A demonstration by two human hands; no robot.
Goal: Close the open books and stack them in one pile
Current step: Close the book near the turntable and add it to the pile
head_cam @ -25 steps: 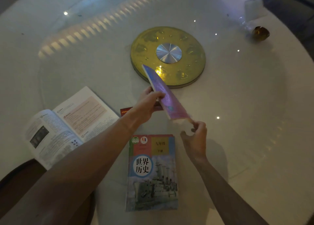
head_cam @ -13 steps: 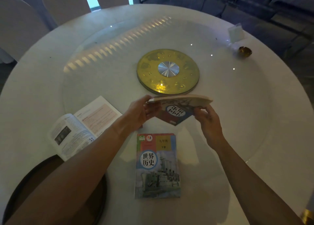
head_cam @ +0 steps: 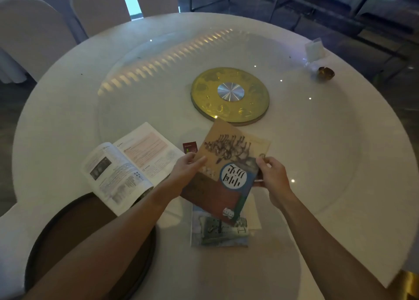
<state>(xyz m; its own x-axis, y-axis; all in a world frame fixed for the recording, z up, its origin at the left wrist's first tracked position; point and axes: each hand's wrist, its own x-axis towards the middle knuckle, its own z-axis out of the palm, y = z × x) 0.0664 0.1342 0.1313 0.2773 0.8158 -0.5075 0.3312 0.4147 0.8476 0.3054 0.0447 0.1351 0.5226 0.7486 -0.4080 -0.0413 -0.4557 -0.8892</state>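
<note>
now both hands — left hand (head_cam: 189,170), right hand (head_cam: 273,175) — pinch the closed tan book (head_cam: 223,170) by its side edges, held tilted over the blue book (head_cam: 218,232) to stack.

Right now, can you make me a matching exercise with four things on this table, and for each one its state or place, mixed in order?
Things:
1. brown book
2. white-paged book
3. blue book
4. gold disc

States or places:
A. lies open, left of the hands
B. sits at the table's centre
C. closed, gripped by the left hand and right hand
D. closed flat, partly under the held book

Pairs: 1-C, 2-A, 3-D, 4-B
</note>
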